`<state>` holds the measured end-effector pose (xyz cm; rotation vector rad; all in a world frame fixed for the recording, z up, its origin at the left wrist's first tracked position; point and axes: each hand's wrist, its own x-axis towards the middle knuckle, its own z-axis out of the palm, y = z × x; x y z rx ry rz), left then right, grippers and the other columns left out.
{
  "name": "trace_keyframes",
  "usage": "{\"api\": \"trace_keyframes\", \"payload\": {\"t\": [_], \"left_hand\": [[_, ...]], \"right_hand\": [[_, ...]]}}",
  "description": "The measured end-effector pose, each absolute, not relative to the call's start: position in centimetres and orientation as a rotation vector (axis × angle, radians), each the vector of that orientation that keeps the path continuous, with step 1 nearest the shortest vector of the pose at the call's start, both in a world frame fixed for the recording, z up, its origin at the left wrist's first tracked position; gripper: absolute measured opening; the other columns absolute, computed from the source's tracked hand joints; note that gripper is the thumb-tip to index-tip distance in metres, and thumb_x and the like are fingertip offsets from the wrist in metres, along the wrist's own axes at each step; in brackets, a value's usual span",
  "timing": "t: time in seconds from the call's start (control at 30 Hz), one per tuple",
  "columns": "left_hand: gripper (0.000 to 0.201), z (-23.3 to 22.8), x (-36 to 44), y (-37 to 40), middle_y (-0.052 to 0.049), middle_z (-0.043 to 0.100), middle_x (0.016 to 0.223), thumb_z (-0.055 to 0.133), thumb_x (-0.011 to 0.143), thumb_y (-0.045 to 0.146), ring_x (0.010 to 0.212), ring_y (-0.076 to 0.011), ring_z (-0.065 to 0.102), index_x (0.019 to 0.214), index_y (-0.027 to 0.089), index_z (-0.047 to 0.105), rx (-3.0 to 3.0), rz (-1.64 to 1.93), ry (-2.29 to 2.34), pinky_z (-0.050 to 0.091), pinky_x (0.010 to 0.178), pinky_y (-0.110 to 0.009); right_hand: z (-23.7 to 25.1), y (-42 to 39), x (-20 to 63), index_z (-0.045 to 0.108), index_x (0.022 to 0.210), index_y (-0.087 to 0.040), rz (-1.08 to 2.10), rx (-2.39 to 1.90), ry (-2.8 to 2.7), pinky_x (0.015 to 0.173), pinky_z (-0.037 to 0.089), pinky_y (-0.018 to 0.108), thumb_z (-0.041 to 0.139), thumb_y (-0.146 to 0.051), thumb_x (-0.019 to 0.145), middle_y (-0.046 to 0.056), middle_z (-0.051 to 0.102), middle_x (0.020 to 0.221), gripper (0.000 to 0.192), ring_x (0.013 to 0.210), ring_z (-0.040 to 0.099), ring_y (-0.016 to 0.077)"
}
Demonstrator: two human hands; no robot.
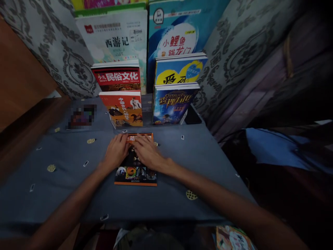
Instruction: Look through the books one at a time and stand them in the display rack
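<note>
Orange-bordered paperback book (pixel 135 169), its dark cover printed with small animal photographs, lies flat on the grey-blue patterned tablecloth (pixel 65 180), near the middle of the table and just in front of the upright books. Both hands rest on its upper half. The left hand (pixel 116 150) lies palm down on the book's upper left corner, fingers close together and pointing away from the person, partly on the cloth. The right hand (pixel 147 151) lies flat across the upper right part of the cover, fingers slightly spread and angled toward the left hand; the two hands nearly touch at the fingertips. Neither hand pinches or lifts anything.

Behind the book, two columns of books stand tilted back in stepped rows. The left column shows an orange book with horsemen (pixel 122 108) in front and a red-banded book (pixel 117 77) behind it. The right column shows a dark blue fantasy-cover book (pixel 173 104) in front and a blue-and-yellow book (pixel 179 71) behind. Taller books lean against the grey damask wallpaper (pixel 59 52) at the back.
</note>
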<state>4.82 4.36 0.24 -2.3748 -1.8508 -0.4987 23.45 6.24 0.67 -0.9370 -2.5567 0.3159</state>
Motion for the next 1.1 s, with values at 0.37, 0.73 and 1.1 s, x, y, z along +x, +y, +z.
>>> {"api": "trace_keyframes", "payload": {"t": [0.37,0.73,1.1], "left_hand": [[0.047,-1.2,4.2,4.5,-0.017,0.063,0.123,0.04,0.093,0.014,0.11,-0.0304,0.058,0.14,0.011,0.044,-2.382,-0.77,-1.758,0.05,0.097,-0.048],[0.039,-0.7,4.4,4.4,-0.014,0.065,0.115,0.039,0.097,0.016,0.106,-0.0284,0.058,0.134,0.015,0.05,-2.379,-0.679,-1.731,0.049,0.097,-0.045],[0.033,-0.7,4.7,4.6,-0.018,0.065,0.127,0.039,0.1,0.024,0.124,-0.033,0.054,0.122,0.014,0.062,-2.38,-0.522,-1.719,0.047,0.102,-0.052]], "right_hand": [[-0.1,7.0,21.4,0.049,0.144,-0.005,0.334,-0.963,-2.637,0.125,0.025,0.053,0.042,-0.022,0.102,0.023,0.05,0.151,0.046,0.149,0.037,0.0284],[-0.7,8.0,28.1,0.051,0.145,-0.016,0.441,-1.154,-2.489,0.121,0.025,0.06,0.038,-0.026,0.104,0.017,0.048,0.155,0.045,0.149,0.038,0.0269],[-1.1,10.4,29.4,0.06,0.133,-0.016,0.73,-1.053,-2.12,0.109,0.044,0.041,0.036,-0.028,0.105,0.011,0.069,0.132,0.039,0.124,0.063,0.0203]]}}
